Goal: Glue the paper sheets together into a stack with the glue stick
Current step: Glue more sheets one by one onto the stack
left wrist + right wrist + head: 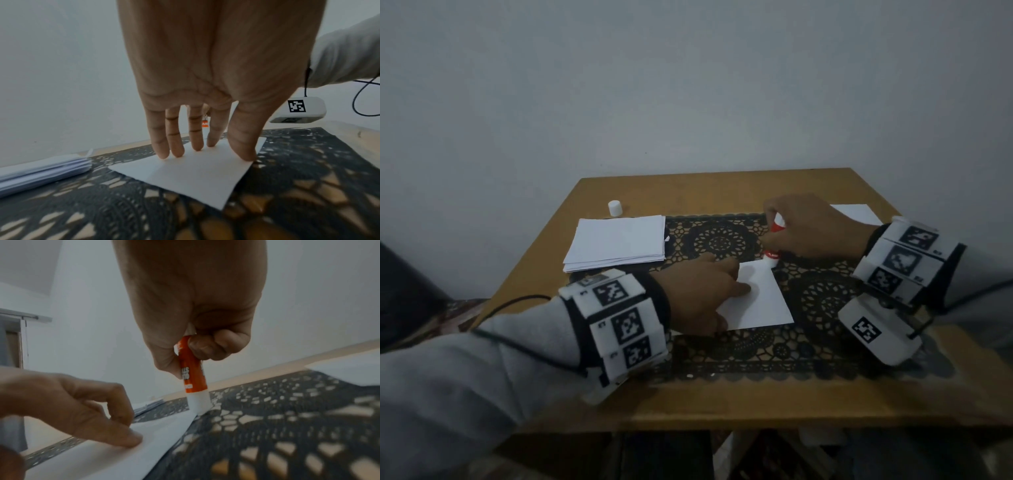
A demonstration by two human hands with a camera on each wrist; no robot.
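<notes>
Looking dim and greyish in the head view, darkening toward corners; bending straight edges in both wrist views; blurring the black lace table mat (287, 426) up close.

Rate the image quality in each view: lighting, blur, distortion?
Head view: dim, soft, corners vignetted, yet the white paper sheet reads clearly. Left wrist: brightest; wide-angle stretch on the left hand, foreground black lace mat blurred. Right wrist: dusky; orange-and-white glue stick label smeared.

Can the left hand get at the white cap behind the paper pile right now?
Probably not freely: the left hand is pressing the sheet flat. The way to the cap looks open, over the pile.
</notes>
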